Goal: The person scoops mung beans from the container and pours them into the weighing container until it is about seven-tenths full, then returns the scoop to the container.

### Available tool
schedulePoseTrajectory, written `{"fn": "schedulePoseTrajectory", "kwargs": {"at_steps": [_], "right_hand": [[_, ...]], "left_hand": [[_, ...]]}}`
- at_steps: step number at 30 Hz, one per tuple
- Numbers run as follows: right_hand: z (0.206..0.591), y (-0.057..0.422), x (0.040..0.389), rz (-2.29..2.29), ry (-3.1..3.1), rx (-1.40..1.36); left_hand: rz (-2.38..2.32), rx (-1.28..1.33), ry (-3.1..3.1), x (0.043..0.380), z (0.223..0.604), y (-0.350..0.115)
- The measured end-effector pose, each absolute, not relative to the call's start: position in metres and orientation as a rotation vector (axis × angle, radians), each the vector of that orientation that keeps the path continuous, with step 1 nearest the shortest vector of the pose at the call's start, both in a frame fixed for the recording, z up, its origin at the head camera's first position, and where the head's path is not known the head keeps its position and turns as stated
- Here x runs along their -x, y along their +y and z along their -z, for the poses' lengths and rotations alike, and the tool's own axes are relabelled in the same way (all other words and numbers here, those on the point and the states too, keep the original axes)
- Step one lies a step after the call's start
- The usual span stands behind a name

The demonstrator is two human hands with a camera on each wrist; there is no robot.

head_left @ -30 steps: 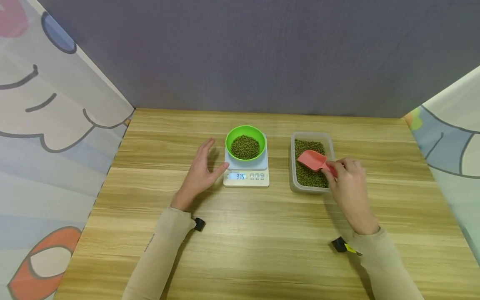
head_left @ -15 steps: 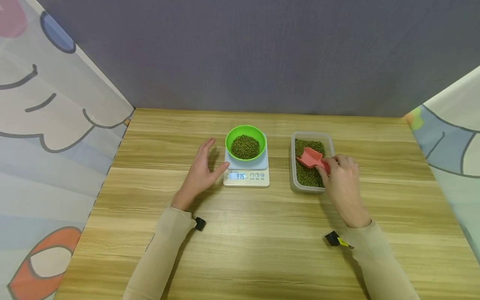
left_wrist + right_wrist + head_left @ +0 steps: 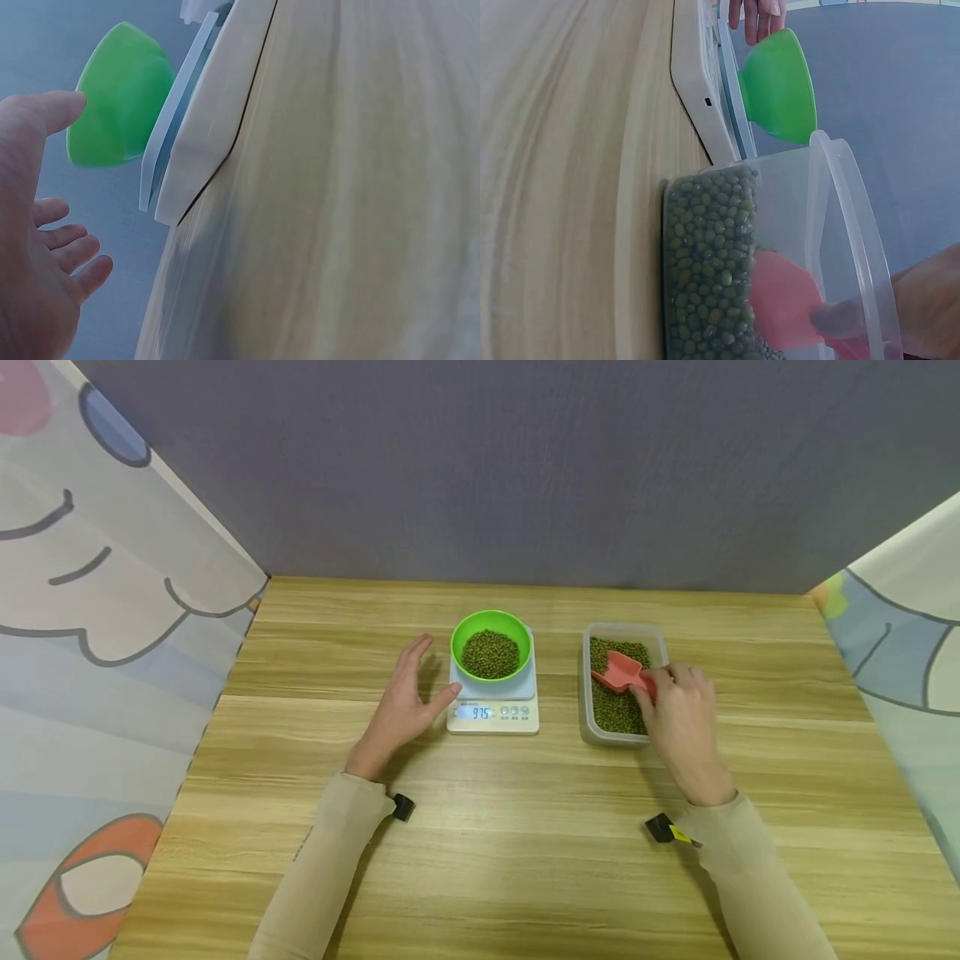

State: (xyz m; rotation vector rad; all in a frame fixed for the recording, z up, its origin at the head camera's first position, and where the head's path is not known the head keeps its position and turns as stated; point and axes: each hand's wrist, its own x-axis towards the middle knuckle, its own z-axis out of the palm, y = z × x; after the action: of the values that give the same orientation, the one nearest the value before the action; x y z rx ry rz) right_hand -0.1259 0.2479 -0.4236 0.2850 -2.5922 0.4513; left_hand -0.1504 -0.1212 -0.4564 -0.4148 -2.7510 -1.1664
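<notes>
Pinched between the thumb and fingers of my right hand (image 3: 684, 718) is the short handle of a pink plastic scoop (image 3: 621, 671), the gap drawn down to the handle's thickness and nothing else in my hold. Its blade lies to the left of my fingertips, inside a clear rectangular plastic container (image 3: 611, 739), with the lip against the small round green beans (image 3: 712, 262), as the right wrist view shows; how deep it sits I cannot tell. The scoop's long axis runs leftward and slightly away from me, across the container's longer side-to-side run of wall, which stretches away from me. I judge that the next move turns on this line: carried on past the near-left wall, it points roughly toward the bright green round bowl (image 3: 480, 622) on the white flat kitchen scale (image 3: 491, 727), well apart from the blade, with the container's raised rim between. That bowl already has beans at its bottom. Nearer to it is my left hand (image 3: 405, 708), fingers extended and spread, thumb apart, holding nothing, just beside the scale's left edge; whether the thumb touches anything there I cannot tell
</notes>
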Motion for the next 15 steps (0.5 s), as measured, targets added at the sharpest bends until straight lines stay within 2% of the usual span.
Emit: {"fn": "schedulePoseTrajectory", "kwargs": {"at_steps": [15], "right_hand": [[0.4209,0.2417,0.1327,-0.32,-2.64,-0.307]], "left_hand": [[1.166,0.422,-2.745,0.1499,0.4555,-0.1187]]}}
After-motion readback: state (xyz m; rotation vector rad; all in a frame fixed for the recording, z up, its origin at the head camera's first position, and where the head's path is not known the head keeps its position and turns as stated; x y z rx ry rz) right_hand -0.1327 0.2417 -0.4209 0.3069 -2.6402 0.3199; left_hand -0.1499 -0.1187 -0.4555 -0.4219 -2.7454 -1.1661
